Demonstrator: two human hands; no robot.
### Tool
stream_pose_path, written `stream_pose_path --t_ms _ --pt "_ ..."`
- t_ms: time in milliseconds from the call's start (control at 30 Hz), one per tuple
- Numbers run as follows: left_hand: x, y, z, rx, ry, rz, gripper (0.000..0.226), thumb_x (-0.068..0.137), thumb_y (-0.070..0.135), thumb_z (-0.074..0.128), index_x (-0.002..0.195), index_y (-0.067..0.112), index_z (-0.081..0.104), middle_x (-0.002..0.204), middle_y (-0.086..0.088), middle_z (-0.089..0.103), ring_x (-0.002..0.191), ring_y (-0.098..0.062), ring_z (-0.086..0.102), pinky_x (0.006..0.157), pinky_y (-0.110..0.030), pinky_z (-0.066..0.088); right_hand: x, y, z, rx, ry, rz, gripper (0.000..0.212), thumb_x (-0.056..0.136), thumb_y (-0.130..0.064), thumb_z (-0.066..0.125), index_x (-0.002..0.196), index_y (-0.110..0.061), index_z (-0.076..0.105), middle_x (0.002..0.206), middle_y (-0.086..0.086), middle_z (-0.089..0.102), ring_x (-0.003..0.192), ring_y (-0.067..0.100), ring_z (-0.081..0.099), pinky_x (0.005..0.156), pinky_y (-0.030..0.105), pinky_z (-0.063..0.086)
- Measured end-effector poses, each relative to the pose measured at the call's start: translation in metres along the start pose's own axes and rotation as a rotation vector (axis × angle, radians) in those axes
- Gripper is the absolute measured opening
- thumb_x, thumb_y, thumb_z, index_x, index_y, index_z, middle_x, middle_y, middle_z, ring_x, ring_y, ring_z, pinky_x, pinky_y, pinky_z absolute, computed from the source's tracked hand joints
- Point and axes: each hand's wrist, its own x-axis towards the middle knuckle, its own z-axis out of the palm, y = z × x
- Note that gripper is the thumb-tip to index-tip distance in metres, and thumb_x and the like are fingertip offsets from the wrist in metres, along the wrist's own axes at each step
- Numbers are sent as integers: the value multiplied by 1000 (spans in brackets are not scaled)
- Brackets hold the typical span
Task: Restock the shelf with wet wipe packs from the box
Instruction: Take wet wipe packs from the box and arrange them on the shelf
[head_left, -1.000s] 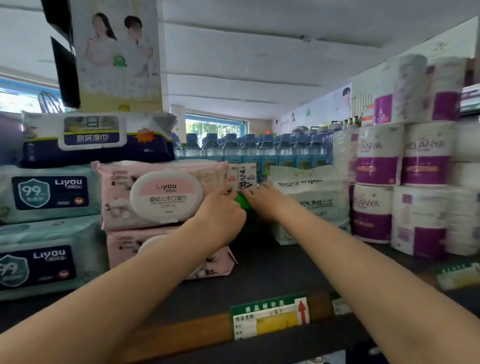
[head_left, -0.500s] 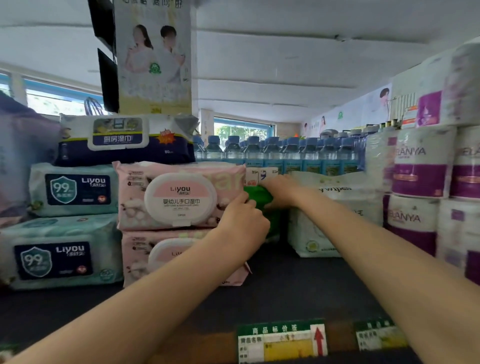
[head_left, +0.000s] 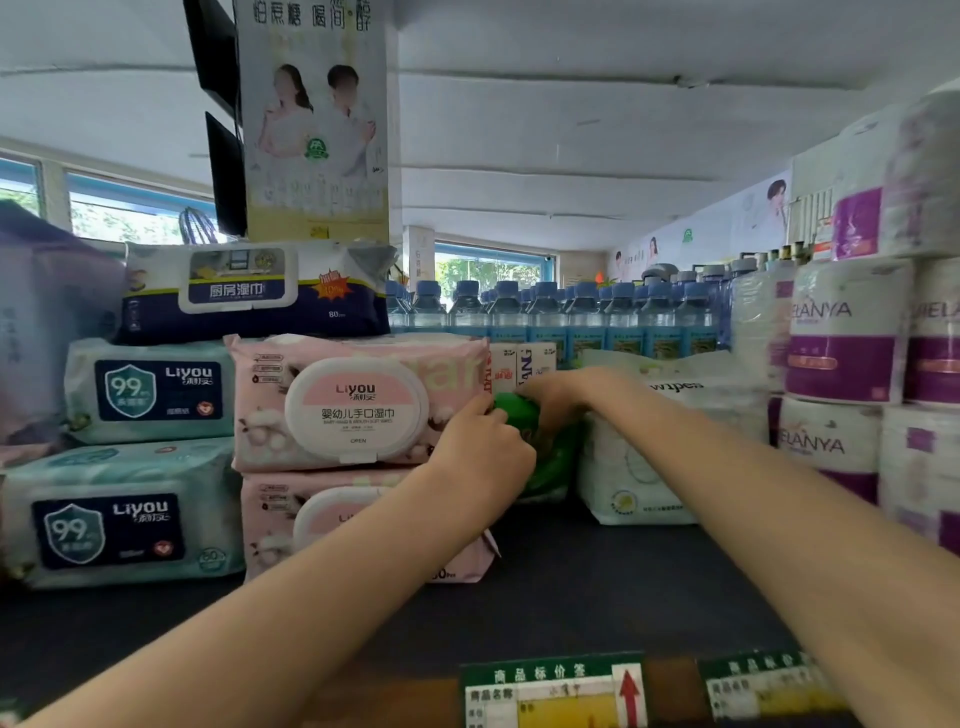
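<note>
A green wet wipe pack (head_left: 550, 457) stands upright on the dark shelf (head_left: 571, 597), squeezed between the pink Liyou packs (head_left: 358, 405) and a white wipes pack (head_left: 670, 441). My left hand (head_left: 485, 452) grips the green pack's near left side, fingers curled round it. My right hand (head_left: 558, 392) holds its top edge from behind. Most of the green pack is hidden by my hands. The box is not in view.
Teal Liyou packs (head_left: 148, 389) and a navy kitchen wipes pack (head_left: 249, 291) are stacked at the left. Purple-and-white toilet paper rolls (head_left: 847, 332) fill the right. Water bottles (head_left: 561, 317) stand behind. Price labels (head_left: 550, 691) line the shelf's front edge.
The view has moved closer and slightly right. Both hands stay on the green pack, which has shifted deeper into the gap between the pink and white packs.
</note>
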Motion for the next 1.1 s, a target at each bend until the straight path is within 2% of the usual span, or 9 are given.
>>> stream_pose_path --t_ms 100,200,267,367,467,633,767,933,1100 --pt "1 0 2 8 14 1 26 94 10 42 111 9 61 121 -8 62 118 -26 47 108 -38 22 -10 6 -23 103 -87 2 64 75 -22 75 131 -19 45 132 3 52 120 24 50 103 38 41" --pt "2 0 2 21 23 9 27 94 8 41 111 8 61 120 -8 62 117 -26 48 108 -38 23 -1 5 -23 55 36 11 64 75 -21 75 131 -16 42 132 3 51 117 24 51 97 36 44" --pt "3 0 2 33 21 14 26 94 9 41 111 9 61 120 -8 63 117 -26 49 107 -38 24 12 5 -11 -49 127 47 71 76 -23 74 135 -14 36 137 6 46 121 27 47 98 38 43" --pt "4 1 4 39 13 16 25 94 10 42 110 9 61 119 -8 63 115 -26 49 106 -39 24 21 8 2 -245 218 98 81 77 -32 72 142 -15 27 147 14 31 136 35 28 113 51 23" --pt "3 1 4 44 5 17 25 95 11 42 110 9 61 120 -8 63 116 -26 48 107 -39 24 13 11 5 -324 326 82 80 79 -32 70 144 -15 25 150 15 25 140 35 18 115 52 13" --pt "2 2 1 55 16 22 26 94 12 43 113 10 61 121 -8 62 118 -26 48 106 -39 25 -11 9 9 -292 392 7 71 82 -30 66 142 -17 30 146 13 30 136 32 25 112 44 26" --pt "-6 4 1 -8 46 19 29 94 10 41 118 10 58 126 -7 59 123 -25 44 106 -37 25 -55 4 6 -328 455 7 53 87 -29 58 135 -15 40 142 13 35 133 30 28 112 43 23" --pt "-26 19 -19 -141 164 87 28 94 17 44 119 15 58 127 -5 57 123 -26 43 101 -40 29 -135 -1 22 -279 376 139 44 89 -32 55 130 -19 46 141 10 36 133 29 27 108 44 28" --pt "-66 77 -56 -346 345 301 28 94 23 43 113 12 60 121 -10 60 118 -30 49 98 -40 32 -253 -5 68 -66 283 354 37 89 -31 58 121 -14 53 124 11 50 118 29 46 93 35 39"
